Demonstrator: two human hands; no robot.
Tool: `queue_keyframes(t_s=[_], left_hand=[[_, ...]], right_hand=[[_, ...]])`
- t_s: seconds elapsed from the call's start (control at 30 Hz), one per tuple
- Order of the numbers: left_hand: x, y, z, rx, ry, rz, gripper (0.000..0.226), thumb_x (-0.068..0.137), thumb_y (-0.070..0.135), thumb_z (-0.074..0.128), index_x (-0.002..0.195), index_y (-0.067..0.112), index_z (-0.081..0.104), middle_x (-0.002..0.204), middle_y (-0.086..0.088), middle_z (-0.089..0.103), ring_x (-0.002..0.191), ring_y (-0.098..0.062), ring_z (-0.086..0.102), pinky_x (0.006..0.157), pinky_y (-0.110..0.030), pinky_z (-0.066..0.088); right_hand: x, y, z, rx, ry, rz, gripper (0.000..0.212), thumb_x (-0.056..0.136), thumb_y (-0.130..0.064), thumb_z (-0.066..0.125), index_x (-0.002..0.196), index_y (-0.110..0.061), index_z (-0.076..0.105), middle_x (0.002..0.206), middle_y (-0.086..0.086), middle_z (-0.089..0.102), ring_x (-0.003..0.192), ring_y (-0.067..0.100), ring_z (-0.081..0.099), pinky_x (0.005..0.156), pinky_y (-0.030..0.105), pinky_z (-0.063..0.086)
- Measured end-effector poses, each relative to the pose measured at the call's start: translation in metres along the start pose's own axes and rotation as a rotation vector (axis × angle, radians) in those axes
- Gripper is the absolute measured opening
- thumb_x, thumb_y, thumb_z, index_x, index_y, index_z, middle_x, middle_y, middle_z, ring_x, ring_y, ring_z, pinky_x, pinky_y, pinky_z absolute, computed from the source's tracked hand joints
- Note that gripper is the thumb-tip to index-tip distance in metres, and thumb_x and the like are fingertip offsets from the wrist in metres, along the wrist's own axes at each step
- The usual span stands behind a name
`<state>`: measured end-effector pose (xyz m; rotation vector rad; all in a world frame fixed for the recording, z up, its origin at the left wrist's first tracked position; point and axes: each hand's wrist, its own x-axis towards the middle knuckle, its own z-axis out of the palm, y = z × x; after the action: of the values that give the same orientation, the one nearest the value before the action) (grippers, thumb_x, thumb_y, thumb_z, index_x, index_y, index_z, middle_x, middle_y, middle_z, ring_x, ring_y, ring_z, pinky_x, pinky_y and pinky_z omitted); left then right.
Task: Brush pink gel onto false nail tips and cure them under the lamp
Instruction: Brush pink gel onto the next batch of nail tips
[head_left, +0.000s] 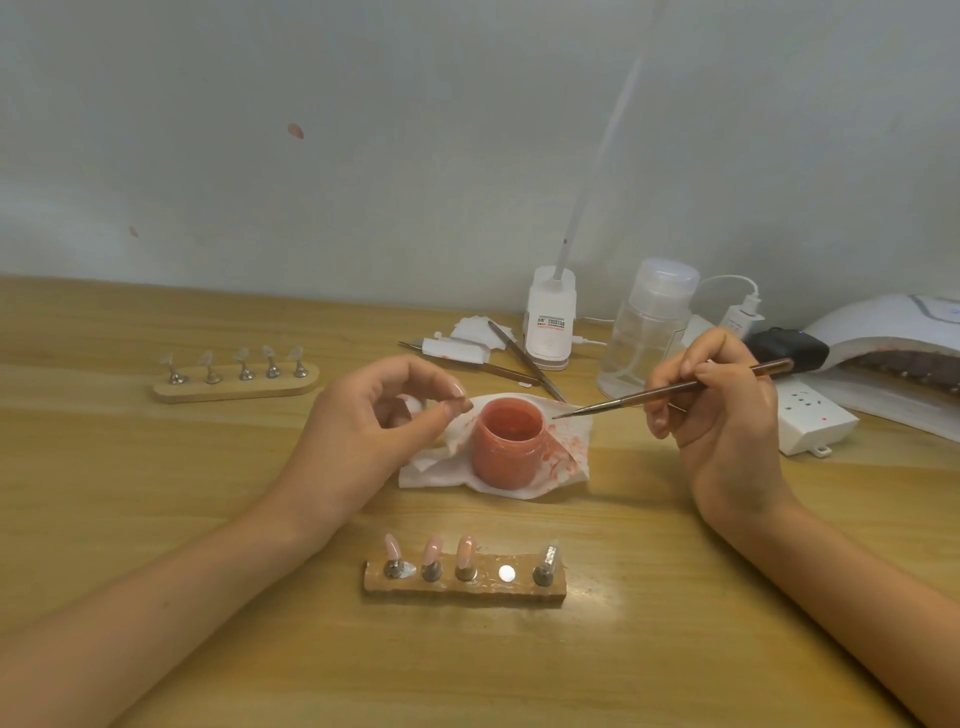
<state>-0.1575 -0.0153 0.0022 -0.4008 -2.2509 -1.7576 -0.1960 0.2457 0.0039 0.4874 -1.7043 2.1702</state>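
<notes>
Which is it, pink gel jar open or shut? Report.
Open. The pink gel jar stands upright on the stained tissue with no lid on; its round mouth shows pink inside.

The jar (508, 441) is showing coral pink on a white tissue (436, 472) carrying pink smears. The desk (156, 493) is displaying yellow-brown wood grain; the brush (613, 402) is gleaming coppery brown.
</notes>
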Motion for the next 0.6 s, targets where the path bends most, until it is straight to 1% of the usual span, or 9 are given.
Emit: queue_keyframes(t_s=[0.07, 0.2, 0.3, 0.33, 0.37, 0.4, 0.47, 0.53, 0.6], left_hand=[[0.0, 0.005, -0.003, 0.008, -0.009, -0.005, 0.023, 0.068, 0.048, 0.072, 0.082, 0.03, 0.071, 0.092, 0.0, 0.076, 0.059, -0.029, 0.044, 0.054, -0.019, 0.043], [-0.004, 0.018, -0.006, -0.03, -0.055, -0.052, 0.015, 0.069, 0.041, 0.076, 0.078, 0.03, 0.072, 0.089, 0.003, 0.077, 0.058, -0.014, 0.046, 0.058, -0.018, 0.042], [-0.009, 0.028, -0.001, 0.01, -0.132, -0.056, 0.008, 0.078, 0.025, 0.079, 0.077, 0.028, 0.072, 0.088, 0.008, 0.078, 0.074, -0.038, 0.06, 0.066, -0.039, 0.049], [-0.01, 0.033, 0.0, 0.038, -0.171, -0.053, 0.01, 0.08, 0.022, 0.079, 0.077, 0.028, 0.072, 0.088, 0.009, 0.078, 0.077, -0.04, 0.06, 0.067, -0.044, 0.05], [-0.012, 0.036, 0.001, 0.059, -0.207, -0.042, 0.01, 0.08, 0.023, 0.079, 0.078, 0.029, 0.073, 0.088, 0.01, 0.077, 0.073, -0.031, 0.061, 0.064, -0.039, 0.051], [-0.014, 0.041, 0.001, 0.07, -0.244, -0.023, 0.009, 0.078, 0.024, 0.08, 0.076, 0.029, 0.073, 0.088, 0.01, 0.077, 0.063, -0.009, 0.06, 0.058, -0.022, 0.047], [-0.021, 0.049, 0.003, 0.109, -0.313, 0.005, 0.01, 0.073, 0.025, 0.083, 0.072, 0.029, 0.074, 0.09, 0.013, 0.076, 0.072, 0.01, 0.061, 0.06, -0.004, 0.042], [-0.031, 0.05, 0.005, 0.211, -0.356, 0.038, 0.011, 0.072, 0.029, 0.084, 0.072, 0.032, 0.074, 0.095, 0.019, 0.072, 0.1, 0.005, 0.06, 0.075, -0.005, 0.043], [-0.041, 0.048, 0.009, 0.327, -0.382, 0.069, 0.01, 0.073, 0.035, 0.083, 0.075, 0.038, 0.073, 0.1, 0.021, 0.066, 0.11, -0.002, 0.051, 0.083, -0.02, 0.044]], right_hand=[[0.0, 0.001, 0.001, 0.006, -0.004, 0.02, 0.01, 0.083, -0.012, 0.04, 0.075, -0.013, 0.045, 0.058, 0.001, 0.057, 0.049, 0.015, 0.05, 0.045, 0.022, 0.043], [-0.001, 0.001, 0.001, 0.003, 0.0, 0.053, 0.01, 0.083, -0.014, 0.041, 0.075, -0.014, 0.046, 0.06, 0.0, 0.059, 0.051, 0.014, 0.052, 0.046, 0.022, 0.044], [-0.001, 0.001, 0.0, 0.018, 0.013, 0.088, 0.013, 0.086, -0.013, 0.041, 0.075, -0.014, 0.047, 0.061, 0.0, 0.059, 0.052, 0.013, 0.053, 0.046, 0.021, 0.045], [-0.001, 0.001, -0.001, 0.02, 0.016, 0.095, 0.016, 0.089, -0.011, 0.039, 0.076, -0.014, 0.047, 0.061, 0.0, 0.06, 0.052, 0.012, 0.053, 0.046, 0.02, 0.045], [0.0, 0.001, 0.0, 0.023, 0.018, 0.1, 0.019, 0.091, -0.009, 0.038, 0.076, -0.014, 0.048, 0.061, -0.001, 0.06, 0.053, 0.011, 0.054, 0.046, 0.02, 0.045], [0.0, 0.001, 0.0, 0.026, 0.019, 0.103, 0.019, 0.091, -0.009, 0.038, 0.075, -0.014, 0.048, 0.061, -0.001, 0.06, 0.053, 0.011, 0.054, 0.046, 0.02, 0.045], [0.001, 0.001, 0.001, 0.027, 0.02, 0.11, 0.014, 0.087, -0.013, 0.041, 0.075, -0.014, 0.048, 0.061, -0.001, 0.06, 0.052, 0.011, 0.054, 0.045, 0.02, 0.045], [0.001, 0.001, 0.001, 0.024, 0.017, 0.116, 0.011, 0.084, -0.016, 0.043, 0.075, -0.014, 0.048, 0.06, 0.0, 0.06, 0.052, 0.012, 0.054, 0.045, 0.02, 0.044], [0.001, 0.002, 0.0, 0.025, 0.012, 0.119, 0.011, 0.084, -0.015, 0.042, 0.075, -0.015, 0.048, 0.06, 0.0, 0.06, 0.052, 0.012, 0.055, 0.045, 0.019, 0.044]])
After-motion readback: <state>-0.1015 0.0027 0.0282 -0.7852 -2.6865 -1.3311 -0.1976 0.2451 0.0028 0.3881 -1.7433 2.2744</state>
